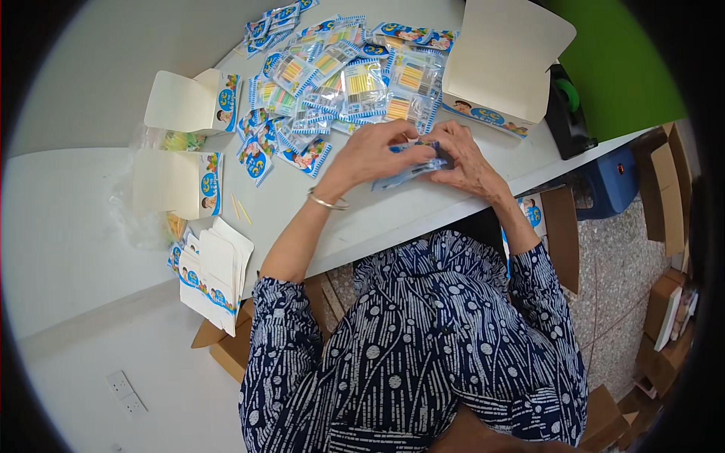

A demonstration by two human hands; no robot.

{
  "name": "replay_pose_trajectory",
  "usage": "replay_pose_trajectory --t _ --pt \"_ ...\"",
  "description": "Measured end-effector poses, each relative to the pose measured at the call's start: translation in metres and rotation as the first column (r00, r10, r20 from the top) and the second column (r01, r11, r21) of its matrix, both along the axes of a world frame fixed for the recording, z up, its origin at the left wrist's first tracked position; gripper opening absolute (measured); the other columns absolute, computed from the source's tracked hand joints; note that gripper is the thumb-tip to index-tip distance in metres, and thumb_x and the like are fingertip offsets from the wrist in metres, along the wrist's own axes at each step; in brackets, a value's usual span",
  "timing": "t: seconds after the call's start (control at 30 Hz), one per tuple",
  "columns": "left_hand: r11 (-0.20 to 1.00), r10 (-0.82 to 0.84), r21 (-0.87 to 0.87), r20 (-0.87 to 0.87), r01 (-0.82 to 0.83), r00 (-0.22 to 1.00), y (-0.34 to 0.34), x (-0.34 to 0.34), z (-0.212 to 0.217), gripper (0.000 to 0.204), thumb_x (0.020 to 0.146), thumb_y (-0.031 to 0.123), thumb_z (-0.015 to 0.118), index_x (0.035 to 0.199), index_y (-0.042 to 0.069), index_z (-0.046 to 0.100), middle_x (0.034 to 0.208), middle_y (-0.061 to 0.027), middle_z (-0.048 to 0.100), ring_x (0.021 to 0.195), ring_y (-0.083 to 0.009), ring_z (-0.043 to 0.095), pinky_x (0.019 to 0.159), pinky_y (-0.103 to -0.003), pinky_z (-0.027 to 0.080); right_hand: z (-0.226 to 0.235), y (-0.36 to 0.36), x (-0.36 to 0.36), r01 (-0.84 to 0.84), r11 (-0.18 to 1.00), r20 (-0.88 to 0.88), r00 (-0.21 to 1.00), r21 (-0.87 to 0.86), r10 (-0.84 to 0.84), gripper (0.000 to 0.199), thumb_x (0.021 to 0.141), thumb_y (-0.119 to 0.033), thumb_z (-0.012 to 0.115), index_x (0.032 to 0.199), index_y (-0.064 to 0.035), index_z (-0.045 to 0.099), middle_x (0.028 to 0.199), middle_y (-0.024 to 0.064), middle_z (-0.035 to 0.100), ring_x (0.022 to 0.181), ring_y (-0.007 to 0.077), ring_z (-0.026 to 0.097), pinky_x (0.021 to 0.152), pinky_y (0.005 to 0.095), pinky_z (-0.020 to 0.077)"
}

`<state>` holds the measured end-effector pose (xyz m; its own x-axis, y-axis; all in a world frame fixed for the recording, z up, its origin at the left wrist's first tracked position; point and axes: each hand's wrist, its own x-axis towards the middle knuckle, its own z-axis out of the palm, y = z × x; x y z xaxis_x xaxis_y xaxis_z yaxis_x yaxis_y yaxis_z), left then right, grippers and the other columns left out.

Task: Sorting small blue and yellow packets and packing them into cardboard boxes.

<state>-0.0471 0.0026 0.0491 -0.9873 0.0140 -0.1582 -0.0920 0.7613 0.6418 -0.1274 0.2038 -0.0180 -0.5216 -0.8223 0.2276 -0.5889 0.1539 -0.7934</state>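
Both my hands meet over a small stack of blue-and-clear plastic packets [411,172] lying near the front edge of the white table [393,219]. My left hand [374,151] presses on the stack from the left, a thin bangle on its wrist. On the right end of the stack my right hand [464,158] grips with curled fingers. Just beyond the hands lies a spread pile of packets [340,83] holding coloured sticks.
An open white carton [498,64] stands at the far right of the table, two more open cartons [192,102] at the left, and flat folded cartons [215,275] hang over the left front corner. A tape dispenser [566,113] sits at the right edge. Cardboard boxes [668,302] crowd the floor.
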Motion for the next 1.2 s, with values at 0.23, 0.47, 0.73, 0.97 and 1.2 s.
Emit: replay_pose_trajectory --t 0.23,0.47,0.73,0.97,1.2 --pt "0.965 -0.251 -0.152 -0.278 0.215 0.927 -0.006 0.052 -0.005 0.073 0.073 0.03 0.079 0.132 0.0 0.048 0.123 -0.0215 0.058 0.109 -0.0389 0.058 0.091 -0.042 0.049 0.015 0.0 0.0 -0.009 0.996 0.075 0.997 0.09 0.002 0.057 0.068 -0.029 0.079 0.118 -0.0131 0.058 0.11 0.0088 0.051 0.11 0.0302 0.046 0.098 0.0409 0.0368" --pt "0.987 -0.155 -0.015 -0.348 0.16 0.924 0.013 0.05 -0.021 0.06 0.077 0.015 0.069 0.13 -0.003 0.046 0.115 -0.0239 0.059 0.105 -0.0401 0.058 0.087 -0.045 0.049 0.007 0.001 0.011 -0.066 0.994 -0.011 0.998 -0.089 0.065 0.062 0.07 -0.029 0.081 0.123 -0.01 0.055 0.119 0.0095 0.058 0.115 0.0288 0.051 0.101 0.0399 0.0355" --pt "0.995 -0.102 -0.045 -0.244 0.093 0.965 -0.018 0.028 -0.002 0.059 0.083 0.035 0.071 0.125 -0.002 0.052 0.114 -0.0234 0.061 0.106 -0.0349 0.06 0.087 -0.039 0.05 0.007 0.005 0.009 -0.087 0.996 0.091 0.992 -0.03 0.09 0.047 0.069 -0.024 0.081 0.11 -0.0092 0.063 0.107 0.0077 0.061 0.104 0.0271 0.053 0.096 0.0376 0.0369" --pt "0.846 0.173 -0.377 -0.473 -0.376 0.864 -0.055 -0.034 -0.03 0.059 0.081 0.035 0.074 0.118 -0.005 0.052 0.095 -0.0214 0.062 0.091 -0.036 0.06 0.074 -0.045 0.049 0.007 0.003 0.012 -0.062 0.996 0.092 0.993 -0.068 0.068 0.044 0.07 -0.023 0.08 0.108 -0.0093 0.063 0.106 0.0078 0.061 0.105 0.0279 0.051 0.096 0.0374 0.0375" --pt "0.854 0.172 -0.331 -0.547 -0.401 0.819 -0.045 -0.047 -0.042 0.071 0.073 0.02 0.079 0.124 -0.011 0.04 0.103 -0.0272 0.056 0.097 -0.044 0.054 0.083 -0.049 0.047 0.007 0.012 0.009 -0.139 0.989 0.119 0.983 -0.045 0.143 0.044 0.071 -0.024 0.079 0.109 -0.0092 0.062 0.102 0.0077 0.06 0.105 0.0285 0.048 0.097 0.0368 0.0354"
